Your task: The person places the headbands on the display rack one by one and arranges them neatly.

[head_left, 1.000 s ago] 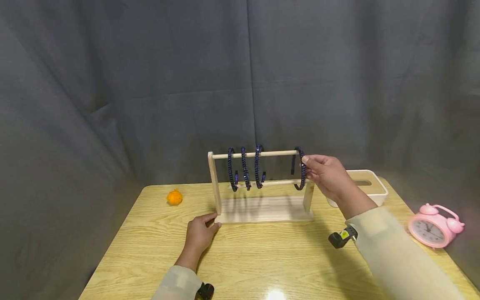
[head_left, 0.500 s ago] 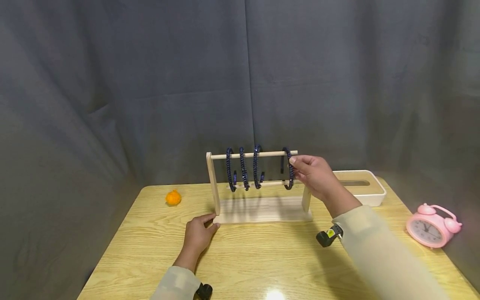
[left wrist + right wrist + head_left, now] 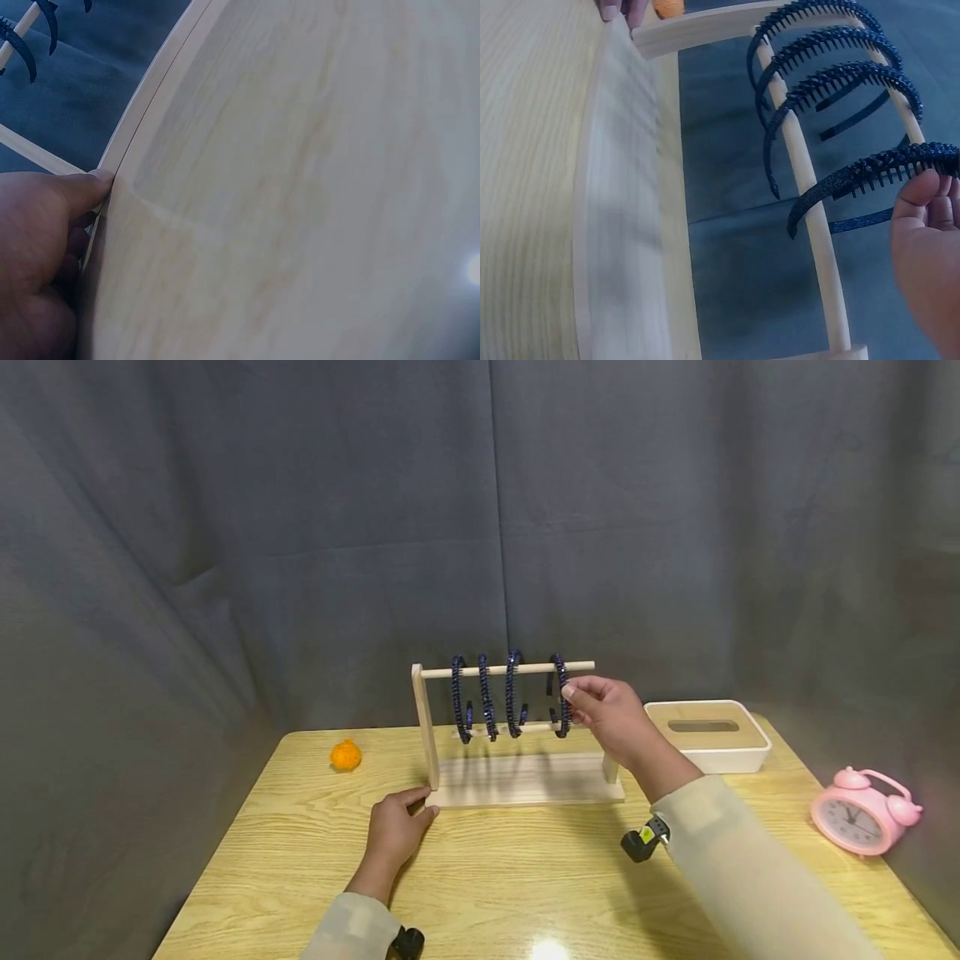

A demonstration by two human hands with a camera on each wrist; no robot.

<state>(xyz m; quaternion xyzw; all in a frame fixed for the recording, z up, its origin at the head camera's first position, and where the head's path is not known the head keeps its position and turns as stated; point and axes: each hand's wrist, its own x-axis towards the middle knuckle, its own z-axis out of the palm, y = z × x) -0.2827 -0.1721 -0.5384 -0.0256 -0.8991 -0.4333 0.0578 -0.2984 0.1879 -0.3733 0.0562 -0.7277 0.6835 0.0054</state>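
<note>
A wooden rack [image 3: 525, 783] with two horizontal rods stands on the table. Three dark blue, toothed headbands [image 3: 457, 697] hang around its rods towards the left. Farther right, a fourth headband [image 3: 862, 171] of the same kind loops over the rods, its front part pinched between the thumb and fingers of my right hand [image 3: 611, 717]. My left hand [image 3: 396, 833] grips the left front corner of the rack's base, thumb at the front edge. In the left wrist view the fingers of that hand [image 3: 37, 255] are partly hidden behind the thumb.
Behind the rack's right end is a white tissue box [image 3: 708, 760] with a wooden lid. A pink alarm clock [image 3: 855, 818] sits near the table's right edge. An orange fluffy ball [image 3: 346, 755] lies back left. A grey curtain [image 3: 375, 568] hangs behind the table.
My right hand has slid the pinched headband leftwards along the rods, from the rack's right end towards the other three. The left hand has stayed at the base corner.
</note>
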